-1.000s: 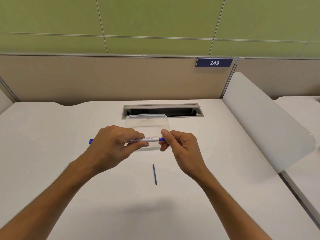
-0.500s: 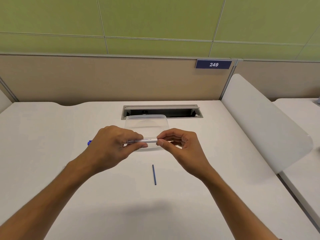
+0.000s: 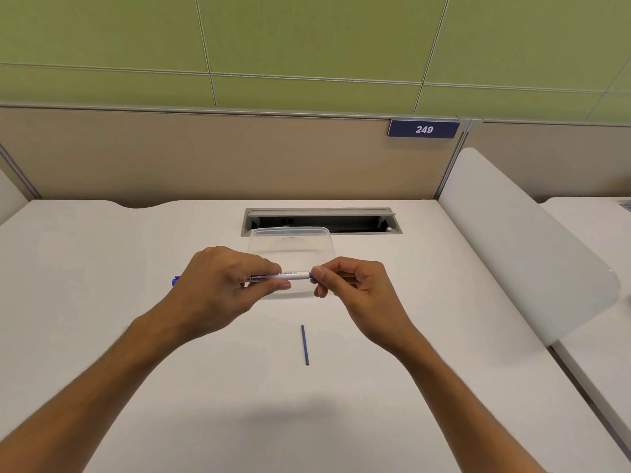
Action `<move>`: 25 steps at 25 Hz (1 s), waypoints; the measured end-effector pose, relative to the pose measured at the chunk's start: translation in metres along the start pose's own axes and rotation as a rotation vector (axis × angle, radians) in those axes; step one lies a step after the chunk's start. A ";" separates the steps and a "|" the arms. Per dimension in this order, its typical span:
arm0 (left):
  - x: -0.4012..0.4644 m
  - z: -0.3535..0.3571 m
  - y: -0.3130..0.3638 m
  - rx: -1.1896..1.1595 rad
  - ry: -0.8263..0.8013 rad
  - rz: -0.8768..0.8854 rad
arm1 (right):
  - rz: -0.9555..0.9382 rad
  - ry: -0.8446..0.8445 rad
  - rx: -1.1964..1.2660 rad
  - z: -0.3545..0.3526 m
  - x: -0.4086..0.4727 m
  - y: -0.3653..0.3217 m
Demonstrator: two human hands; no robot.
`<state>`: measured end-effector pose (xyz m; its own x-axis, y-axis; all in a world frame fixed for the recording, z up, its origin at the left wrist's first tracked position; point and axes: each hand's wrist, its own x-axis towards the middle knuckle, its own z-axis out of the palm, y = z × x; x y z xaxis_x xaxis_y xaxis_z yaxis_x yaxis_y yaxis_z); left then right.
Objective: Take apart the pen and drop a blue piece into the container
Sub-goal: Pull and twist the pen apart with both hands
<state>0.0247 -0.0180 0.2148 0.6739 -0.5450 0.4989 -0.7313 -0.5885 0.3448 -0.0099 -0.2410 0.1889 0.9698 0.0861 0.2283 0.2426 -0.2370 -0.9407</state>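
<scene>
The slim white-barrelled marker pen with blue ends is held level in the air just above the desk, in front of the near edge of the clear, shallow plastic container. The left hand has its fingers and thumb curled round the middle of the barrel, a blue end poking out past its knuckles. The right hand pinches the other blue tip between thumb and forefinger, the remaining fingers curled loosely. The barrel looks to be in one piece at both ends, so the taking-apart seems only partly done — whether the pinched tip is loosening cannot be told. One part does seem to be out: a thin dark-blue rod, perhaps the ink tube, lies alone on the white desk nearer the person, well apart from the container. Nothing blue shows inside the container, so the drop is not yet made. What is left, by my reckoning, is to free the tip — or pick up the rod — and let a blue piece fall in. Behind the container is a grey cable slot, and on the beige partition a blue plate reading 249.
</scene>
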 end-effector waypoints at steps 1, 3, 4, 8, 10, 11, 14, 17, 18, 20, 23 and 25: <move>0.000 0.000 -0.001 -0.002 0.001 -0.004 | -0.006 -0.011 0.005 -0.001 -0.001 0.000; -0.001 0.000 -0.001 -0.003 0.002 -0.005 | -0.015 -0.015 0.016 -0.001 -0.002 0.000; -0.001 0.001 0.000 -0.001 0.002 -0.002 | -0.013 -0.005 0.011 0.000 -0.002 0.000; -0.001 0.000 0.002 0.011 0.011 0.012 | 0.031 0.023 -0.034 0.004 0.000 -0.001; 0.000 0.000 0.002 0.013 0.013 0.012 | 0.023 0.024 -0.031 0.004 0.000 0.001; 0.000 0.000 0.002 0.015 0.014 0.014 | 0.015 0.025 -0.029 0.004 0.000 0.001; -0.001 0.000 0.001 0.033 0.018 0.020 | 0.007 -0.002 -0.021 0.004 0.000 0.002; -0.001 0.000 0.001 0.057 0.015 0.035 | 0.025 -0.029 0.011 0.003 0.001 0.003; -0.002 0.000 0.001 0.064 0.013 0.039 | 0.032 -0.034 0.024 0.003 0.001 0.003; -0.001 0.000 0.003 0.074 0.010 0.045 | 0.039 -0.046 0.047 0.003 0.001 0.002; 0.000 0.000 0.003 0.075 0.006 0.044 | 0.043 -0.061 0.070 0.001 0.002 0.001; 0.000 0.000 0.002 0.052 -0.001 0.028 | 0.031 -0.065 0.074 0.000 0.002 0.000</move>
<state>0.0235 -0.0191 0.2156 0.6531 -0.5625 0.5070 -0.7436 -0.6030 0.2889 -0.0083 -0.2408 0.1888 0.9725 0.1425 0.1840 0.2070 -0.1682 -0.9638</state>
